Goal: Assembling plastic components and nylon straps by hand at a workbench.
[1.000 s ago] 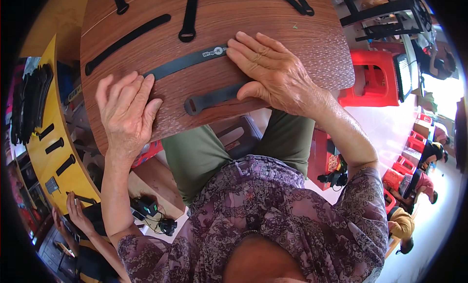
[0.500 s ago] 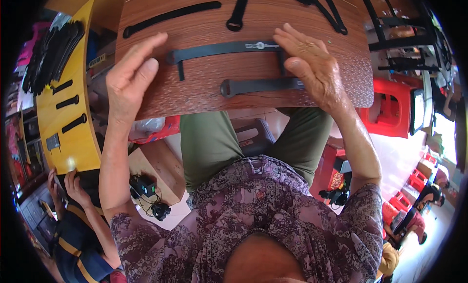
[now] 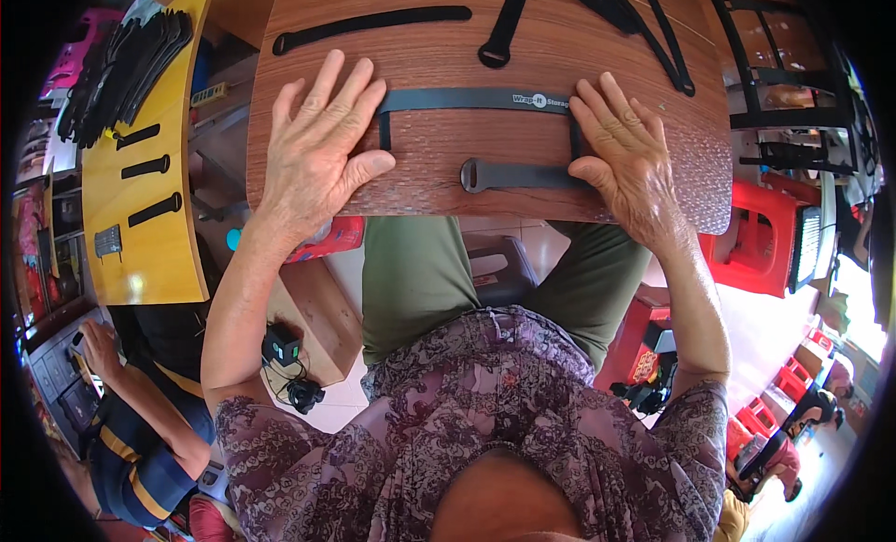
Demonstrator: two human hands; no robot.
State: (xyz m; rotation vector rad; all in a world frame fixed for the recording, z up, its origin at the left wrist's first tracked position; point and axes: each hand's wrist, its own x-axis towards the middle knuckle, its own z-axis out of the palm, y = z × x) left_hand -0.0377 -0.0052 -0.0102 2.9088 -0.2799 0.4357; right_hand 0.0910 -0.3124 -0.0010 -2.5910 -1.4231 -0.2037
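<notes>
A dark grey strap (image 3: 448,99) with white print lies stretched sideways across the brown wooden table (image 3: 429,192). My left hand (image 3: 327,145) lies flat over its left end, fingers spread, hiding that end. Over the right end rests my right hand (image 3: 627,164), palm down with the fingers apart. Nearer to me is a second grey strap (image 3: 523,176) with a slotted rounded end; its right end goes under or beside my right thumb. Two short black strips, a left one (image 3: 385,131) and a right one (image 3: 575,142), run toward me from the printed strap.
Farther back lie a black strap (image 3: 373,27), another with a looped end (image 3: 507,28) and a longer folded one (image 3: 644,38). To the left, a yellow table (image 3: 154,262) holds a pile of black straps (image 3: 126,80). Red stools (image 3: 761,239) stand at right; a co-worker's arm (image 3: 140,383) shows lower left.
Both my hands have turned from raised and tilted to flat, palms down, the left now covering the printed strap's left end. The view has shifted slightly. The co-worker's hands have left the yellow table's edge.
</notes>
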